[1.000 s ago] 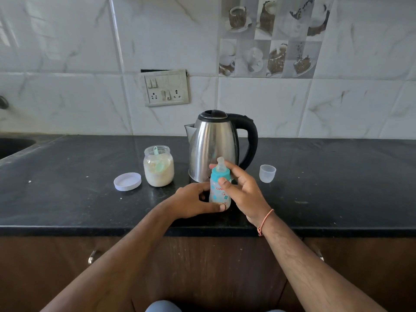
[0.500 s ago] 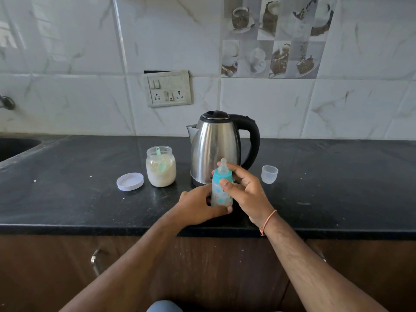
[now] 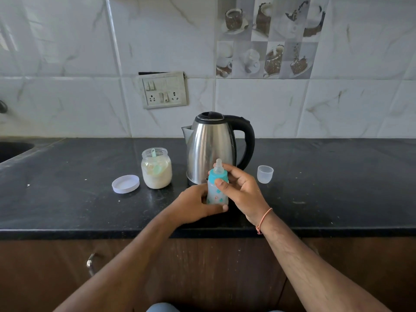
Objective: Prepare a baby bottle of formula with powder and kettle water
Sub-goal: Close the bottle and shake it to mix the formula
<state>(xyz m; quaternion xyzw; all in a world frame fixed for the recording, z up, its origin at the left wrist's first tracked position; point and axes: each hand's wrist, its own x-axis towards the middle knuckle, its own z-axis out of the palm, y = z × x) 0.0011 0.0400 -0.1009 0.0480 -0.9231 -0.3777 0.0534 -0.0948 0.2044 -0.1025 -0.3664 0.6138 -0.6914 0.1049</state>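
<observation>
A small baby bottle (image 3: 215, 194) with a teal collar and clear teat stands upright near the counter's front edge. My left hand (image 3: 195, 204) grips its lower body from the left. My right hand (image 3: 242, 191) wraps its fingers and thumb round the teal collar. Directly behind stands a steel kettle (image 3: 210, 146) with a black lid and handle. To its left an open glass jar of formula powder (image 3: 156, 168) holds a green scoop. The jar's white lid (image 3: 125, 183) lies flat beside it. A clear bottle cap (image 3: 265, 174) sits right of the kettle.
The black stone counter (image 3: 337, 188) runs the whole width, with a sink (image 3: 13, 149) at the far left. A switch and socket plate (image 3: 164, 90) is on the tiled wall. A wooden cabinet with a metal handle (image 3: 90, 264) lies below the counter.
Both hands keep their hold on the bottle; the right hand's grip on the collar has shifted slightly. Everything else on the counter stays put.
</observation>
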